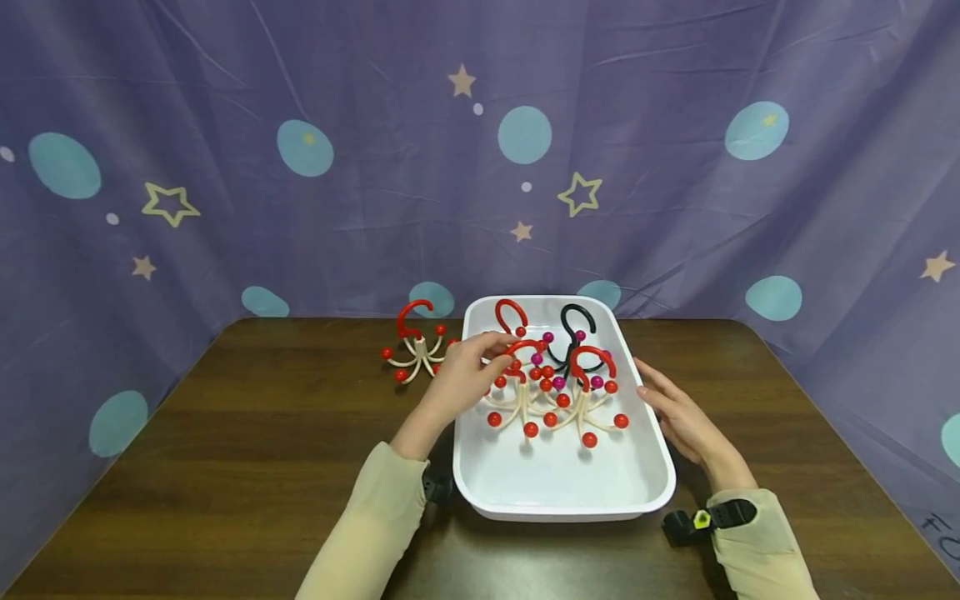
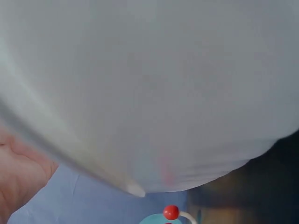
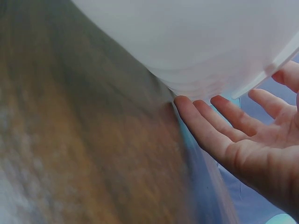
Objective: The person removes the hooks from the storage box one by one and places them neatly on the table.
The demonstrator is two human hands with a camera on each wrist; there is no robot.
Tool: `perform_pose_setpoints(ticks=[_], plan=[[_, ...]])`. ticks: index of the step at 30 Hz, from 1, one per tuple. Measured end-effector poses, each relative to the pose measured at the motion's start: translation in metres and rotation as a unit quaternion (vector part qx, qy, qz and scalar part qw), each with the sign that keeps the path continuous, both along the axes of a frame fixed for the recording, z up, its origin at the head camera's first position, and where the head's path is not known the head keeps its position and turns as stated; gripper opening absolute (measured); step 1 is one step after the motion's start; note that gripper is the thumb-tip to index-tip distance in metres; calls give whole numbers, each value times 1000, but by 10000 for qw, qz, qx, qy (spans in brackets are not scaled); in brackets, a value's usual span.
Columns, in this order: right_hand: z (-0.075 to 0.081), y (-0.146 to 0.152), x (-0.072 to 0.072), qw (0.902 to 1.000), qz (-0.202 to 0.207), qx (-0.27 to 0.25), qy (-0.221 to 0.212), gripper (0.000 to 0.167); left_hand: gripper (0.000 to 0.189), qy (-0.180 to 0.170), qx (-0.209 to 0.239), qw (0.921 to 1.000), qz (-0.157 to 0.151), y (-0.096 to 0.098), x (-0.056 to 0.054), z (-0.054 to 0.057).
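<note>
In the head view, my left hand (image 1: pixel 467 377) reaches over the left rim of a white tray (image 1: pixel 555 483). Its thumb and fingers pinch the red hook of a cream hanger (image 1: pixel 522 398), whose curved arms end in red balls. Beside it in the tray stands a similar red-hooked hanger (image 1: pixel 582 406). Behind them are a black hanger (image 1: pixel 572 346) with magenta balls and another red hook (image 1: pixel 512 312). My right hand (image 1: pixel 678 417) lies along the tray's right outer side, fingers fairly straight; the right wrist view shows its fingertips (image 3: pixel 182 100) right at the tray wall.
One more red-hooked cream hanger (image 1: pixel 420 354) stands on the brown wooden table (image 1: pixel 262 433), left of the tray. A purple patterned curtain (image 1: pixel 375 167) hangs behind the table's back edge. The tray's outer wall (image 2: pixel 163 93) fills most of the left wrist view.
</note>
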State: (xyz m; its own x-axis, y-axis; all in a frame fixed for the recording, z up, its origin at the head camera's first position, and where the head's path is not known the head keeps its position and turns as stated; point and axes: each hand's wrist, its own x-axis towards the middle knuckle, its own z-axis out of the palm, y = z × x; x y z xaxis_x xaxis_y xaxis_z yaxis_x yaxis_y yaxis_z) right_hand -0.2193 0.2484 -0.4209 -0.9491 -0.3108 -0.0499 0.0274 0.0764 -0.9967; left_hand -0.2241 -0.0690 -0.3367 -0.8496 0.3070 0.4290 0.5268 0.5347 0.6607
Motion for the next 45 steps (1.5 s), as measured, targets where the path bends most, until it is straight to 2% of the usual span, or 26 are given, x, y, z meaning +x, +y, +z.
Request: perform_pose_setpoints(ticks=[7,14,22,29,45], plan=[[0,1,-1,9999,-53,130,-43,60,22,168,90,9998,81,-1,3,9],[-1,1,-1,9999,-57,146,-65,61,23,272,165,9994,121,-4,5,13],[-1,1,-2,10000,-9,34,-14,59,23,560,505,9971,105,-7,8,18],[-2,2,-2,10000,-17,32,-76,60,22,809,583,9944,344,-12,12,21],[-2,1,-2,10000,-6,3,-41,60,23,1068,1132,9865,503,-33,17,23]])
